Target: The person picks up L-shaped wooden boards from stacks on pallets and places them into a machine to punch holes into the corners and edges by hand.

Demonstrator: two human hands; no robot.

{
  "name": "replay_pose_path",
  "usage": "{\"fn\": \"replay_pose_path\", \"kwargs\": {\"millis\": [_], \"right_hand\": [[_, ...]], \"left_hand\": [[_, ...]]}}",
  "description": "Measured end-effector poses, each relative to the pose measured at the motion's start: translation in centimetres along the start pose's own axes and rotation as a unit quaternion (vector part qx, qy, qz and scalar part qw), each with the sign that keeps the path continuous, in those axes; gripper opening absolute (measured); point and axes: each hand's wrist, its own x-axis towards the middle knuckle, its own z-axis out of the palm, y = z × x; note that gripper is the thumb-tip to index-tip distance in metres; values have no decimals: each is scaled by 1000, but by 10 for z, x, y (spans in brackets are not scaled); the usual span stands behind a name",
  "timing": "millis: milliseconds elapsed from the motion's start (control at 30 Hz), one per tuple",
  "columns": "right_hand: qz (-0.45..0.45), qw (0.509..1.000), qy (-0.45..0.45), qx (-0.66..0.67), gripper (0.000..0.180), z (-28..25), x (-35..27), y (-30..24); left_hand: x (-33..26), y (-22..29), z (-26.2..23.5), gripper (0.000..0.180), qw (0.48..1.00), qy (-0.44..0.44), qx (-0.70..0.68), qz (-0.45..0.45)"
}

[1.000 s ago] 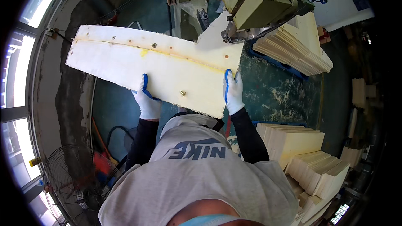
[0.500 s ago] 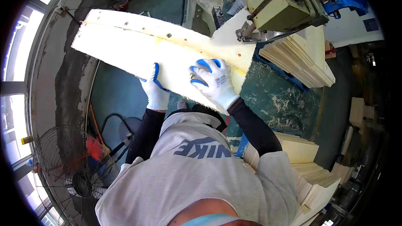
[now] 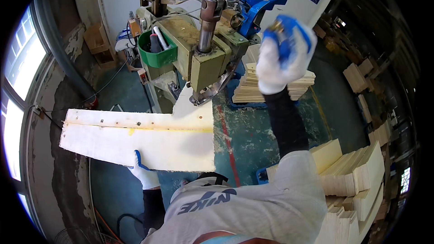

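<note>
By the olive-green metal press [image 3: 207, 73], the white-and-blue-gloved right hand [image 3: 285, 55] has lifted, clamped on a brass-coloured piece [image 3: 276, 28], leaving the like-gloved left hand [image 3: 144, 171] alone pinching the pale wooden panel [image 3: 106, 139].

A pale, flat board [image 3: 158, 147] is stretching left to right, its right end branching far, a yellow line and small spots running along it. A blurred brass-coloured piece [image 3: 277, 27] is showing farther right, in the right hand [image 3: 285, 56].

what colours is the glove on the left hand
The left glove is white and blue, clearest in the head view.
</note>
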Motion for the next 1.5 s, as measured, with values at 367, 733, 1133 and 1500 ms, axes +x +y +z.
{"fn": "replay_pose_path", "kwargs": {"millis": [367, 733, 1133, 1500], "right_hand": [[203, 977, -29, -55, 27, -24, 33, 119], [895, 360, -121, 233, 77, -117, -345, -137], [874, 407, -32, 263, 44, -22, -334, -160], [866, 428, -73, 248, 37, -18, -322, -156]], "left_hand": [[7, 29, -7, 64, 999, 42, 8, -15], [54, 152, -142, 54, 971, 91, 207, -79], [46, 164, -149, 56, 976, 66, 188, -86], [58, 159, -140, 48, 963, 96, 220, -126]]}}
